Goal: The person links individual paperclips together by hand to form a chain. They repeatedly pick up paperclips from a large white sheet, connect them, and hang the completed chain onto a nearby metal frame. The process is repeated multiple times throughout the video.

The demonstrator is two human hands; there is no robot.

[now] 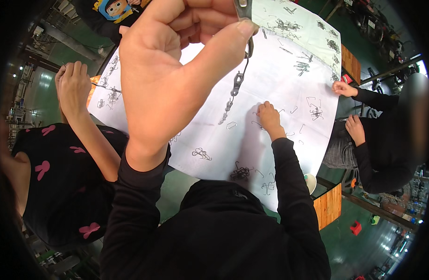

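Raised close in front of me, my left hand point(172, 88) is closed, thumb against fingers, on a chain of dark metal links point(237, 85). The chain hangs below the thumb, its lower end over the white table sheet point(209, 140). Lower down, at the table, my right hand point(271, 122) has its fingers curled together on the sheet. What they hold, if anything, is hidden. Thin bent wire hooks point(294, 109) lie around that hand, and a single wire loop point(231, 125) lies to its left.
Piles of wire hooks point(241, 172) dot the sheet, with more at the far side point(288, 25). A co-worker's hand point(74, 86) is at the left edge; another person's hands point(356, 129) are at the right. A pale bowl point(310, 183) stands near the right edge.
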